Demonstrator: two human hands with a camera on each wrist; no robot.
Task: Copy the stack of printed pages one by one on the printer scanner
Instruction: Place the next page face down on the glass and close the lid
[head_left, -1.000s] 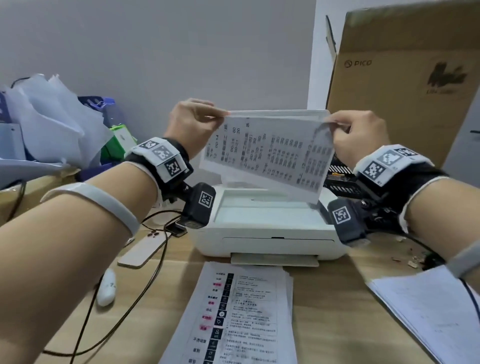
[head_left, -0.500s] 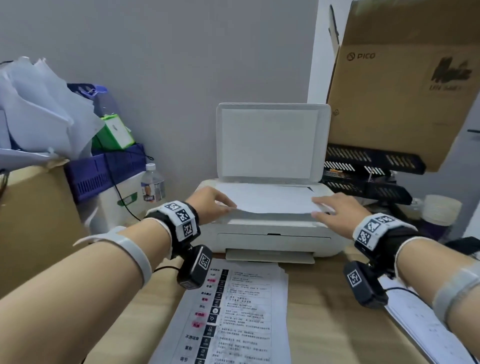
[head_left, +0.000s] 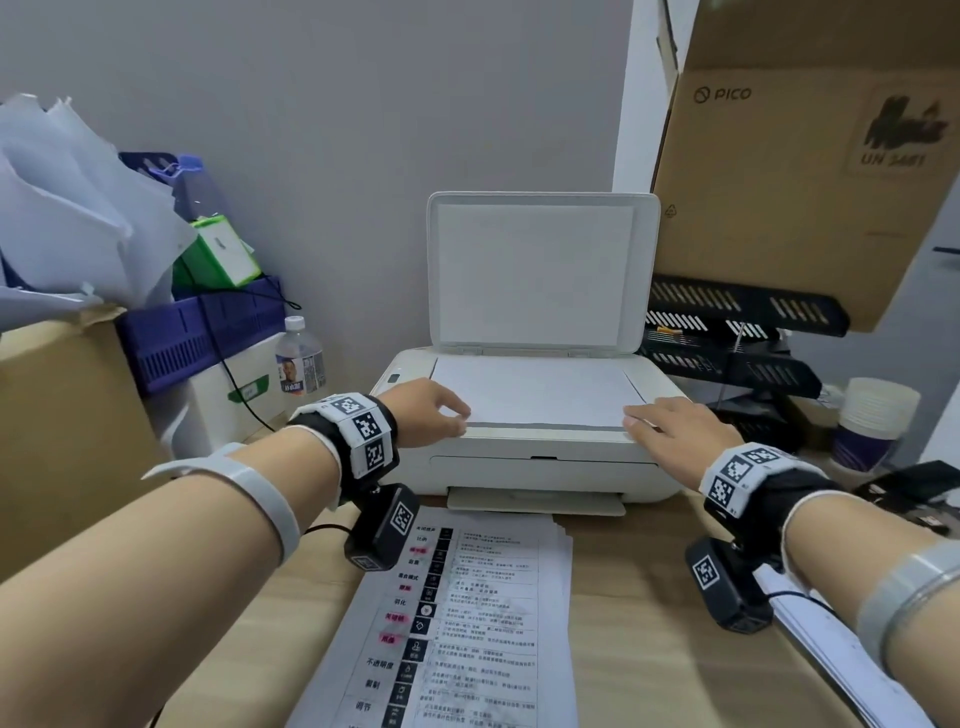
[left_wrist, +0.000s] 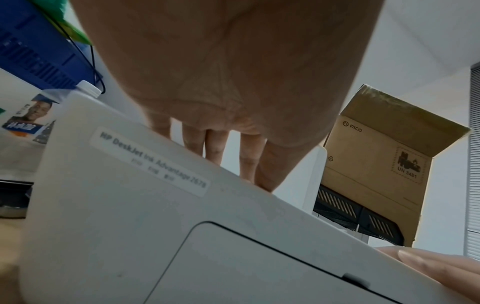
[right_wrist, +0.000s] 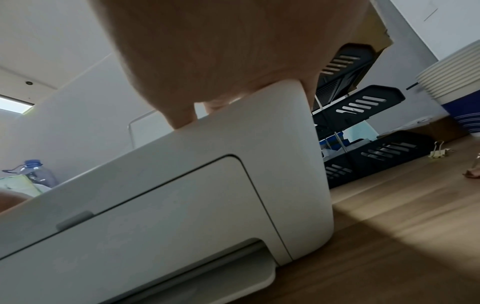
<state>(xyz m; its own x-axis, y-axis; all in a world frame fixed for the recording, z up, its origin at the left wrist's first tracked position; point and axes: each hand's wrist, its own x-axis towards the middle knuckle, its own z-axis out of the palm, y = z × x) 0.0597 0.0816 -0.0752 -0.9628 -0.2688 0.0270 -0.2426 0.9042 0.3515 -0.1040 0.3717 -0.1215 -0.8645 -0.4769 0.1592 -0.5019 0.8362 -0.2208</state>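
a person squares a single sheet (head_left: 535, 392) face down on the glass of a white printer (head_left: 540, 467), its lid (head_left: 540, 270) standing open and upright at the 12 o'clock side. the left hand (head_left: 423, 413) sits at the sheet's near left corner, about 9 o'clock of the page, fingers loosely bent with the tips touching the paper edge and gripping nothing. the right hand (head_left: 675, 426) lies flat at the near right corner, about 3 o'clock of the page, fingers straight and resting on the printer top beside the paper; from the right wrist view only a fingertip on the printer's top edge shows.

the sheet's long axis runs left to right across the glass, from one hand to the other, and its near edge sits just short of the front rim. the lid hangs directly beyond the page, at 12 o'clock from both hands and well apart from them; neither hand looks clearly nearer, so the closing reach could fall to either.

the stack of printed pages (head_left: 457, 623) waits on the tabletop at 6 o'clock of the printer, just in front of its output tray, text side up. more loose paper (head_left: 852, 670) lies at the right edge of the tabletop, under the right forearm.
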